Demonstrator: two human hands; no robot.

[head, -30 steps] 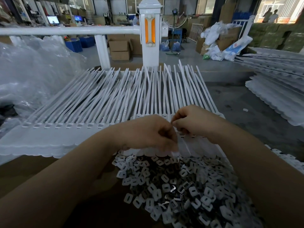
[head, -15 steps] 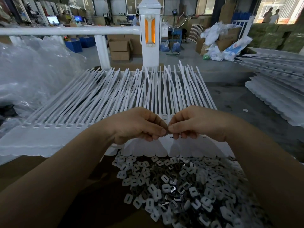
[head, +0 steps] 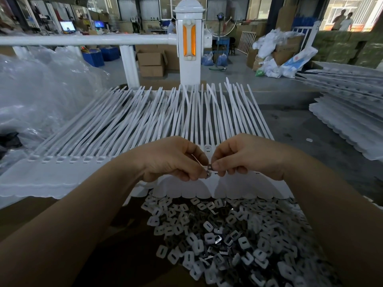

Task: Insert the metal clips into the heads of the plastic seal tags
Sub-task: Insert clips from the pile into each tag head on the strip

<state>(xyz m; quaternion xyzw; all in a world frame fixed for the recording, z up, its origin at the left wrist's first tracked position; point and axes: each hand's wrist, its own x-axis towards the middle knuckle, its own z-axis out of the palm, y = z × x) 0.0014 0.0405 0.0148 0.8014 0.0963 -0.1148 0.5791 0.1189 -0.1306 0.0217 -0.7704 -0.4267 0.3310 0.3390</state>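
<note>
Pinching with both hands at once, I see the fingertips meet over the near edge of the white seal tags [head: 145,125], which lie side by side in a fanned sheet on the surface with their thin tails running away from me toward a white post with an orange reflector [head: 189,41]. My left hand [head: 172,159] has its fingers curled down, thumb and forefinger closed as a grip on a small metal clip [head: 207,174] at its fingertips. My right hand [head: 246,156] mirrors it, thumb and forefinger nipped tight on another metal clip [head: 210,166] that sits just between the two hands, directly above the row of tag heads [head: 207,148]. One slotted head shows in the gap between the knuckles; whether either clip is touching a head yet I cannot tell (the fingers cover the contact point). Closer to me, below the scalloped edge of the tag sheet, a heap of loose clips [head: 228,241] fills a cardboard box [head: 41,208], some pieces white-faced with a slot, others bare shiny metal. To the left of the tags sits a mound of clear plastic bags [head: 41,92]. To the right, well apart, further stacks of tag sheets [head: 350,125] rest on the grey floor [head: 300,129]. A white rail [head: 83,39] crosses behind the work.
</note>
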